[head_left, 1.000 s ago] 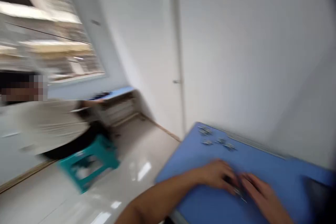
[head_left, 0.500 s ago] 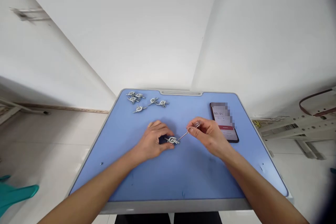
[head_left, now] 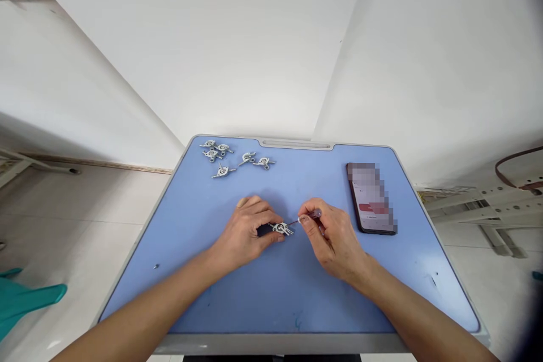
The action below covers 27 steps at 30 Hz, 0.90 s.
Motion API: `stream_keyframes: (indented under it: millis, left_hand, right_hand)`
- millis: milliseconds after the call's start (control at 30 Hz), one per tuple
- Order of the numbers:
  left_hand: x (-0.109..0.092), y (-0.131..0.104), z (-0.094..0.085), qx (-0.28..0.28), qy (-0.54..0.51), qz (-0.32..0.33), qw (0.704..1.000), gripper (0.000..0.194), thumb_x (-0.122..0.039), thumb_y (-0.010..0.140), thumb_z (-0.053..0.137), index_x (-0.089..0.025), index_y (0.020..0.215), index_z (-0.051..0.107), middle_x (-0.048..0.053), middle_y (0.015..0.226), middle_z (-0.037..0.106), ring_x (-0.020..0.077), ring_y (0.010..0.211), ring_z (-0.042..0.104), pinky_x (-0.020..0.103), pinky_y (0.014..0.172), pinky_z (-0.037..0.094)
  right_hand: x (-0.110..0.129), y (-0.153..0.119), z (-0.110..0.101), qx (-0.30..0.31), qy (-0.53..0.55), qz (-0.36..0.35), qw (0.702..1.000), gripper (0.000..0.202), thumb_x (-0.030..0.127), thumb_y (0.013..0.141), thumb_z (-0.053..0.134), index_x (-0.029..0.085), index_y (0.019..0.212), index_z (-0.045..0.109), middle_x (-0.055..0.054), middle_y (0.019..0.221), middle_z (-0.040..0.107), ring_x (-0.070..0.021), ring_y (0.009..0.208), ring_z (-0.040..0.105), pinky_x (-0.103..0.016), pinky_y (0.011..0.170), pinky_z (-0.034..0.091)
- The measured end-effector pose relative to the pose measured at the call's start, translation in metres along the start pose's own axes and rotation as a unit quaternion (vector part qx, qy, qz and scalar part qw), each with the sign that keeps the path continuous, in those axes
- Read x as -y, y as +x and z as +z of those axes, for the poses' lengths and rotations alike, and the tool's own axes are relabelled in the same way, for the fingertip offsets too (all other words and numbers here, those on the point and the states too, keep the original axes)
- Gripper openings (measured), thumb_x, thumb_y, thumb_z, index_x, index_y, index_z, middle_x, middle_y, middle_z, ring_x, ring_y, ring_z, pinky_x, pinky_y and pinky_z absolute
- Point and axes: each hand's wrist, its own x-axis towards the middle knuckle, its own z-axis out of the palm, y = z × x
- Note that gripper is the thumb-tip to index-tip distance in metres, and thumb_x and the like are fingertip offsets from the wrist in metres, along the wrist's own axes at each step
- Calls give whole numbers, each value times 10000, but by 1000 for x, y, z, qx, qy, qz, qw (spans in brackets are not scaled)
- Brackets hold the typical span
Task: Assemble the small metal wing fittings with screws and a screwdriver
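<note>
My left hand (head_left: 246,230) is closed, pinching a small silver metal fitting (head_left: 280,228) with an oval flange and thin prongs between thumb and fingers, just above the table. In my right hand (head_left: 333,236) is a small screwdriver (head_left: 314,214) with a translucent purplish handle, gripped by the thumb and fingertips. Its thin shaft points left, and the tip meets or nearly meets the fitting's right side; contact is too small to tell. Further back on the left lie several similar metal fittings (head_left: 223,170), some bunched together.
A blue tabletop (head_left: 254,300) with a pale raised rim carries everything. To the right lies a phone (head_left: 373,206) with its screen lit and partly blurred. One tiny metal piece (head_left: 156,266) rests near the left edge. Behind the table stands a white wall (head_left: 254,51).
My right hand has turned and come slightly lower, and the screwdriver lies flatter against the fitting. My left hand keeps its pinch. The whole view has shifted a little.
</note>
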Motion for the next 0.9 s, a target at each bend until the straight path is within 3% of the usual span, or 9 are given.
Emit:
stream_keyframes:
  millis: [400,633,900]
  left_hand:
    - [-4,0,-1,7,4,-4,1000,112,-327,827,706,-223,866,722,16,768,680,187,798,550,366,801,375]
    - [-1,-2,-1,5,4,13,1000,122,-306,841,703,-233,935,728,16,813,689,183,814,548,355,797,369]
    - [2,-2,-2,25,-12,0,1000,127,-305,870,671,-262,975,729,11,867,715,181,843,566,372,864,374]
  right_hand:
    - [2,-1,-4,42,-40,-73,996,74,178,876,429,212,853,491,-10,762,606,-136,676,544,-256,587,349]
    - [-2,3,-5,63,-37,-12,997,77,198,890,456,209,951,502,-39,900,636,-143,757,587,-253,591,387]
    - [-2,7,-15,65,85,16,994,198,105,852,483,225,984,569,-2,926,676,-115,801,609,-243,697,475]
